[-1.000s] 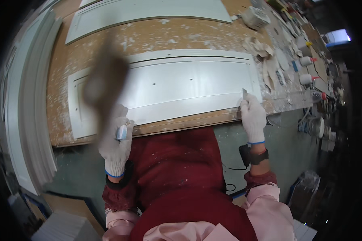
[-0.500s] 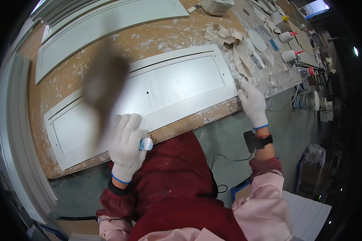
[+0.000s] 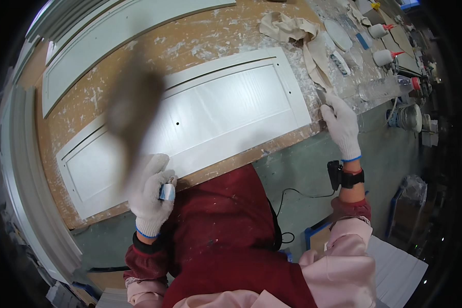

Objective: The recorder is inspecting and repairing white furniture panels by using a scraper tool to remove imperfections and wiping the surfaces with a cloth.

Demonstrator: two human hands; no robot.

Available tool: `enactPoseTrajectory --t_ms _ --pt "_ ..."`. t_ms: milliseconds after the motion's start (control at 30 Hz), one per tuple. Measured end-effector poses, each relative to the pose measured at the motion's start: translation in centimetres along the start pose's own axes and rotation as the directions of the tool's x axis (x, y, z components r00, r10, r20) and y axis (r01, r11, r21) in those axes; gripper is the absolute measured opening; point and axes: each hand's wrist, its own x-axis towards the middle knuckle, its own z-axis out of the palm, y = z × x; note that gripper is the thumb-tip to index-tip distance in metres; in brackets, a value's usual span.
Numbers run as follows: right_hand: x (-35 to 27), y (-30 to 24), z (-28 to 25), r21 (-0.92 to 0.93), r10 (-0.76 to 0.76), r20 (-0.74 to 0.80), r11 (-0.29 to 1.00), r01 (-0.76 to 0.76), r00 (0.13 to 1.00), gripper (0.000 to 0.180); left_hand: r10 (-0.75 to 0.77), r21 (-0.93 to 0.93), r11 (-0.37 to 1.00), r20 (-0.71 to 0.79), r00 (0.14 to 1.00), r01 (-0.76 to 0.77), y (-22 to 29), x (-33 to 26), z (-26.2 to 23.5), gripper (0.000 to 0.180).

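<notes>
A long white panel [image 3: 231, 108] with a recessed centre and small dark holes lies on the workbench. My left hand [image 3: 151, 197], in a white knit glove, is at the panel's near edge. Its fingers are curled round a small blue-and-white piece [image 3: 167, 192], whose kind I cannot make out. Beyond the panel's right end, my right hand [image 3: 342, 126], also gloved, is closed at the bench edge. A thin grey flat piece [image 3: 321, 96] shows at its fingertips, mostly hidden by the glove. Next to it lies a crumpled beige cloth [image 3: 315, 59].
Another pale panel [image 3: 113, 49] lies farther back, with long mouldings [image 3: 23, 154] at left. White bottles with red tips [image 3: 385, 57], a clear plastic bottle [image 3: 382, 90] and a blue block [image 3: 363, 41] stand at right. A dark blur [image 3: 133, 105] hides part of the panel.
My right hand has shifted right and slightly down, away from the panel's corner. My left hand has drawn slightly left and its fingers are more curled. The whole view has shifted a little.
</notes>
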Motion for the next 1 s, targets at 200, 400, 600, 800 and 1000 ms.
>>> enactPoseTrajectory --t_ms 200,400,600,800,1000 --pt "-1.0 -0.9 0.8 0.235 0.085 -0.003 0.968 -0.082 0.996 0.026 -0.025 0.009 1.000 0.032 0.999 0.025 0.5 -0.6 -0.9 0.013" --pt "-0.2 -2.9 0.6 0.352 -0.025 -0.032 0.935 0.035 0.999 0.023 -0.113 -0.059 0.992 -0.034 0.993 0.111 0.9 -1.0 -1.0 0.016" --pt "3.0 -5.3 0.2 0.129 -0.448 0.222 0.894 0.429 0.866 0.021 -0.151 -0.059 0.987 -0.074 0.986 0.147 1.0 -0.5 -0.4 0.013" --pt "8.4 -4.3 1.5 -0.162 -0.512 0.174 0.828 0.537 0.841 0.015 -0.127 -0.042 0.991 -0.075 0.989 0.124 0.9 -0.3 0.0 0.010" --pt "8.8 -5.9 1.0 -0.004 -0.595 0.215 0.792 0.610 0.774 0.021 -0.162 0.010 0.987 -0.061 0.985 0.163 0.7 -0.7 -0.2 0.011"
